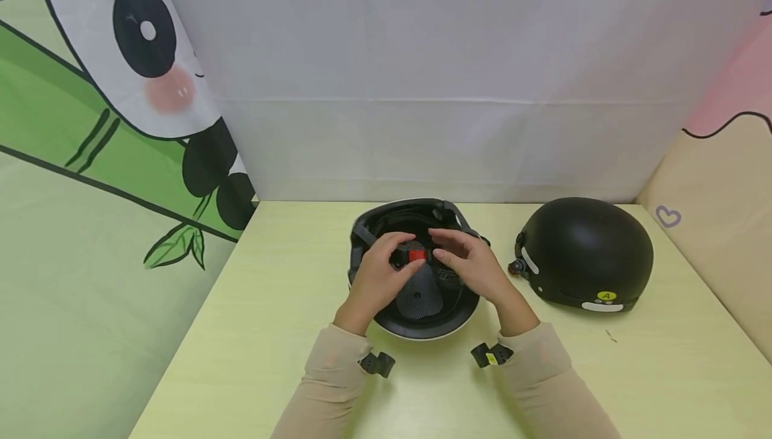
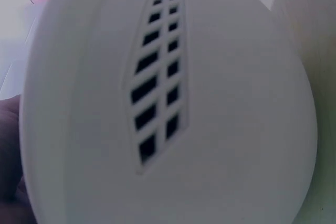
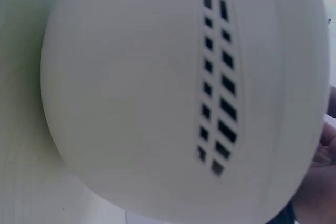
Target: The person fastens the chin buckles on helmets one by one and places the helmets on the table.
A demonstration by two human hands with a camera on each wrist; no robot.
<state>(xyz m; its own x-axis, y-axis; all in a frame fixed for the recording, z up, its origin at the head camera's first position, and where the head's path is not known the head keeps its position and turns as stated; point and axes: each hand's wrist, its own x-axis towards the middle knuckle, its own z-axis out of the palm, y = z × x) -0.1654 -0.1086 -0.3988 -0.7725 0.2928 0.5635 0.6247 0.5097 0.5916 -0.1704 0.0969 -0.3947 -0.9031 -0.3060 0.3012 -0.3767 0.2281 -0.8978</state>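
A white-shelled helmet (image 1: 422, 332) lies upside down on the table, its black padded inside facing up. Over its opening are both hands, fingers loosely bent. A red buckle piece (image 1: 417, 255) shows between them. The left hand (image 1: 382, 271) has its thumb tip beside the red piece; contact is unclear. Across from it, the right hand (image 1: 473, 265) keeps a gap between thumb and fingers, with nothing visible held. Both wrist views are mostly filled by the white shell with slotted vents (image 2: 157, 77) (image 3: 218, 82); only edges of the hands show there.
A black helmet (image 1: 585, 251) with a yellow "A" sticker (image 1: 606, 295) stands dome up to the right. Pale wood-look table (image 1: 271, 332) lies beneath. White cloth (image 1: 422, 90) hangs behind, and printed cloth (image 1: 90, 305) flanks the left side.
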